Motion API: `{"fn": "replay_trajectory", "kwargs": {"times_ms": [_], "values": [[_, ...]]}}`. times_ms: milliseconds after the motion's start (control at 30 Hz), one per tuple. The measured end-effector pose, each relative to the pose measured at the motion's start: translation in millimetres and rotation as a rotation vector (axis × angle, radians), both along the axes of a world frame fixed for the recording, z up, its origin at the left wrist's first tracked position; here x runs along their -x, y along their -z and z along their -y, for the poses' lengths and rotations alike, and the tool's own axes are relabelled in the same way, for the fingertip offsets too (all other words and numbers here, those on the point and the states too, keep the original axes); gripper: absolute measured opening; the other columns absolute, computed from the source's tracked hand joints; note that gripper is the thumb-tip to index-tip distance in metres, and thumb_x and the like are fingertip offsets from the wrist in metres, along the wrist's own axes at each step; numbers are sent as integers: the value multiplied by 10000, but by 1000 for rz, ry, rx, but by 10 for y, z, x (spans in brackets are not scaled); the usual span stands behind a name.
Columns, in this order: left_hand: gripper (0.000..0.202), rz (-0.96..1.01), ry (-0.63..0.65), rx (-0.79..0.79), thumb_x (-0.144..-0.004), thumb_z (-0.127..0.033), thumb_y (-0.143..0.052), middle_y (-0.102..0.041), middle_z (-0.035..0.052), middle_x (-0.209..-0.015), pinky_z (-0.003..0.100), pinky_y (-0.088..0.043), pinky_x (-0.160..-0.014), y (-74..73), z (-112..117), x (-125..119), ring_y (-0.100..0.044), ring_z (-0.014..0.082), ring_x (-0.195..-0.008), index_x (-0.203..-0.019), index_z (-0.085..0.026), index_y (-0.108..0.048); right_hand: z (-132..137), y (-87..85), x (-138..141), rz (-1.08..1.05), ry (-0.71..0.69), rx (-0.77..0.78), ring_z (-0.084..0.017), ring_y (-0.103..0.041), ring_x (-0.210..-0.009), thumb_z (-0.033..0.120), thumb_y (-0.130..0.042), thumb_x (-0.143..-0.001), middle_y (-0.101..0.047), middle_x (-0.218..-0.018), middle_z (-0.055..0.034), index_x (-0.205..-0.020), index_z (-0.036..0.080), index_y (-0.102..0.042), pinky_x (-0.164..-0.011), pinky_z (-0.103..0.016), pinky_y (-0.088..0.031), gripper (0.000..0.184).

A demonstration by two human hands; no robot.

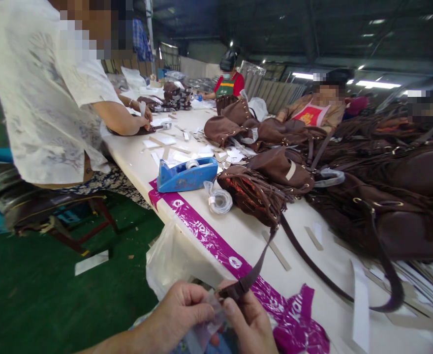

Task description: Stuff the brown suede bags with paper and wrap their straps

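Note:
At the bottom of the view, my left hand [181, 314] and my right hand [248, 322] are both closed round the end of a brown strap [255, 273]. A bit of clear plastic wrap [211, 322] is pinched between the fingers around the strap end. The strap runs up to a brown fringed handbag [253, 194] lying on the white table [238, 231]. A second long strap [386, 275] loops across the table to my right.
A blue tape dispenser [187, 174], a coil of clear plastic [219, 200] and a purple tape strip [205, 231] lie near the table edge. Many brown bags [386, 196] pile at right. A person in a white shirt [50, 93] sits at left; others work at the far end.

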State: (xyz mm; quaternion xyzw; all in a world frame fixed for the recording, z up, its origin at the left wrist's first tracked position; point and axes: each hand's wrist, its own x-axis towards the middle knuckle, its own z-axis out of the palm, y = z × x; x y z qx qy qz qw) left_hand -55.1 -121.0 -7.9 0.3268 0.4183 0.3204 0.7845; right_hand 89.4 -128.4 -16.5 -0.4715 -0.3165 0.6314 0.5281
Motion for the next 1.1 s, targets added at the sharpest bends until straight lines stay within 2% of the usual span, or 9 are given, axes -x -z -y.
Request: {"fn": "replay_trajectory", "kwargs": {"times_ms": [100,167,267,367,467,667,800,933,1100], "values": [[260,-20,21,20,-679,-361,-722,-673,62,-653,218,-455,-529,13,-1,-15,-610,146,-555,-722,-107,-687,10,-17,-84,-81,6,46,-195,-582,-603,649,-639,-739,-649,-685,-44,-848,192,-685,-527,-293,-470,473],[276,-19,53,8,-678,-376,-724,-676,63,-663,213,-454,-544,7,-7,-27,-606,139,-561,-728,-106,-693,4,-36,-141,7,27,67,-192,-585,-613,624,-664,-735,-650,-671,-30,-821,190,-684,-545,-282,-468,442],[381,-26,108,-25,-683,-475,-733,-676,65,-655,204,-438,-538,-38,-23,-53,-574,120,-529,-766,-104,-702,-23,-86,-201,174,38,39,-178,-571,-613,594,-698,-722,-641,-662,-13,-807,181,-682,-538,-256,-451,422],[521,-44,148,-59,-727,-616,-667,-683,73,-666,198,-424,-534,-93,-38,-87,-566,117,-530,-833,-107,-705,-67,-152,-225,195,-4,1,-160,-541,-588,590,-665,-757,-624,-656,-8,-806,169,-669,-507,-240,-430,424],[578,-47,131,-87,-758,-679,-600,-682,71,-681,205,-423,-544,-105,-47,-133,-578,129,-557,-846,-116,-696,-111,-207,-234,181,-75,-27,-144,-518,-552,586,-644,-779,-596,-636,5,-792,170,-651,-483,-232,-419,416],[549,-8,85,-115,-771,-651,-610,-676,74,-708,207,-405,-556,-41,-60,-234,-576,136,-597,-814,-110,-691,-135,-241,-258,224,-89,-15,-116,-487,-514,575,-638,-788,-560,-629,19,-752,165,-625,-462,-212,-394,412],[527,34,86,-91,-714,-629,-685,-677,66,-755,209,-415,-566,-32,-68,-258,-607,151,-630,-842,-119,-706,-148,-206,-295,171,-116,9,-95,-460,-532,548,-651,-786,-532,-646,28,-747,154,-620,-446,-185,-363,398],[569,64,134,-89,-704,-646,-689,-684,73,-802,219,-436,-592,-64,-70,-250,-636,167,-663,-933,-126,-713,-175,-211,-326,134,-126,65,-83,-434,-496,521,-676,-769,-518,-622,42,-703,163,-568,-418,-181,-344,380],[601,140,133,-18,-682,-634,-718,-699,111,-904,226,-455,-579,-50,-75,-242,-652,177,-676,-1014,-133,-693,-189,-313,-346,203,-112,30,-84,-456,-498,484,-682,-771,-532,-586,40,-669,155,-572,-452,-187,-365,361]]}}
